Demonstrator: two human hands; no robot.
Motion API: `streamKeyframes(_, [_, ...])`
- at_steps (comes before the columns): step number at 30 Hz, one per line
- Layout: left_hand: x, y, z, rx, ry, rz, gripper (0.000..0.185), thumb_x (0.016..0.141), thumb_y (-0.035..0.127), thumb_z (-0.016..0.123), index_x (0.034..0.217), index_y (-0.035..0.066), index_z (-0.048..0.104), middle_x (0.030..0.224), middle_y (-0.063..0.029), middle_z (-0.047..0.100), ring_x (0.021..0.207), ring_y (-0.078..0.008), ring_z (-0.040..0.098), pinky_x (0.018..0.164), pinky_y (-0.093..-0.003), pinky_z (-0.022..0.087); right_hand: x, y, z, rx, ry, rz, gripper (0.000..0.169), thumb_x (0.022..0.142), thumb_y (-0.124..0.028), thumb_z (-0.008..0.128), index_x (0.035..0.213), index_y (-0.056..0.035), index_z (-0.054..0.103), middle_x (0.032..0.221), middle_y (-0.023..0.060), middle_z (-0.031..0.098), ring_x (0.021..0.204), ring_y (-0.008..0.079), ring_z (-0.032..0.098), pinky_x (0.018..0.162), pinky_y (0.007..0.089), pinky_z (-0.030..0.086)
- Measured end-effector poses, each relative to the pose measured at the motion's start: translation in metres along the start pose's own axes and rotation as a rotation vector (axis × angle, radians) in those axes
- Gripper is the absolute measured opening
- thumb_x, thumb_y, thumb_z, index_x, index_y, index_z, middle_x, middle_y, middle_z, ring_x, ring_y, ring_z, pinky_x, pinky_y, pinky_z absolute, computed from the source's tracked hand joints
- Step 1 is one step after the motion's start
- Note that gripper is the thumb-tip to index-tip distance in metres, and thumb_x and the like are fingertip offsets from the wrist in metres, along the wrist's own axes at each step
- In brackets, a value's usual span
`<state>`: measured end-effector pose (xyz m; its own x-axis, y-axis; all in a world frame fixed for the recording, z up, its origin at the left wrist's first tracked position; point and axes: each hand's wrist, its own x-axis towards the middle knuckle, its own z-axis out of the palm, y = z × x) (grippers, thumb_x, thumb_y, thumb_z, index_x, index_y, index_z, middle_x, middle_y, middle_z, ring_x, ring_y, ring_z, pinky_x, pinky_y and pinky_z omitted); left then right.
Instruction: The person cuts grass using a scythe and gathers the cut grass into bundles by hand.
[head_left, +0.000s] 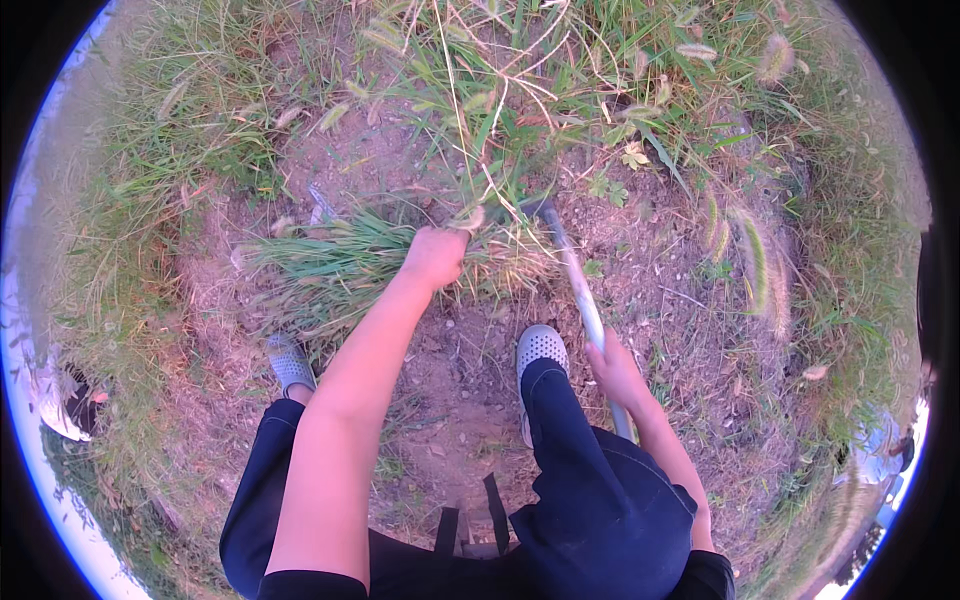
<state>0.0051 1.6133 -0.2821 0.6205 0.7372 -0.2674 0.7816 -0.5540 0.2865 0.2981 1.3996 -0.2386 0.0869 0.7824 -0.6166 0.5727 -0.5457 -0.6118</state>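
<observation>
My left hand (437, 256) is closed round a bunch of long green grass (345, 259), which spreads out to the left over the soil. My right hand (619, 369) grips the pale handle (581, 289) of a long-handled tool beside my right knee. The handle runs up and slightly left to a dark metal head (536, 205), partly hidden behind grass stems just right of my left hand. The head's exact shape cannot be told. Dry, straw-coloured grass (517, 262) lies between my left hand and the handle.
Perforated clogs are on my feet, the right one (543, 347) near the handle, the left one (289, 362) below the grass bunch. Tall grass with bristly seed heads (754, 262) stands ahead and at both sides. Bare reddish soil (450, 375) shows between my feet. A person (877, 450) is at the far right edge.
</observation>
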Motion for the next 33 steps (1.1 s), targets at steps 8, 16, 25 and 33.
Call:
streamKeyframes(8, [-0.036,0.021,0.005,-0.077,0.065,0.051,0.019,0.071,0.013,0.061,0.088,0.004,0.058,0.078,-0.0151,0.065,0.078,-0.0356,0.064,0.071,-0.0449,0.048,-0.105,-0.040,-0.040,0.141,-0.156,0.247,0.025,0.097,-0.024,0.051,0.103,-0.0002,0.044,0.070,0.0102,0.057,0.056,0.0186,0.056,0.052,0.0375,0.045])
streamKeyframes(16, [-0.123,0.049,-0.045,-0.185,-0.393,-0.029,0.037,0.066,0.015,0.062,0.100,0.003,0.056,0.079,-0.0220,0.065,0.078,-0.0418,0.063,0.068,-0.0517,0.048,-0.133,-0.013,-0.104,0.583,0.306,0.158,0.010,0.101,-0.017,0.044,0.101,-0.0068,0.044,0.060,-0.0049,0.039,0.044,0.0025,0.036,0.036,0.0200,0.031])
streamKeyframes(25, [-0.038,0.147,-0.121,-0.132,-0.007,0.189,0.023,0.067,0.005,0.060,0.089,-0.001,0.060,0.088,-0.0177,0.065,0.089,-0.0369,0.063,0.078,-0.0458,0.048,0.102,-0.008,-0.109,0.794,0.348,-0.140,0.020,0.098,-0.026,0.052,0.100,-0.0072,0.047,0.067,-0.0002,0.050,0.046,0.0110,0.046,0.039,0.0253,0.039])
streamKeyframes(33, [0.132,0.173,-0.129,0.003,0.205,0.352,0.031,0.065,0.010,0.070,0.094,0.000,0.066,0.118,-0.0169,0.056,0.110,-0.0325,0.056,0.100,-0.0416,0.043,0.188,0.050,-0.084,0.766,-0.122,0.075,0.032,0.095,-0.025,0.057,0.114,-0.0019,0.048,0.081,0.0040,0.062,0.057,0.0150,0.057,0.046,0.0246,0.044])
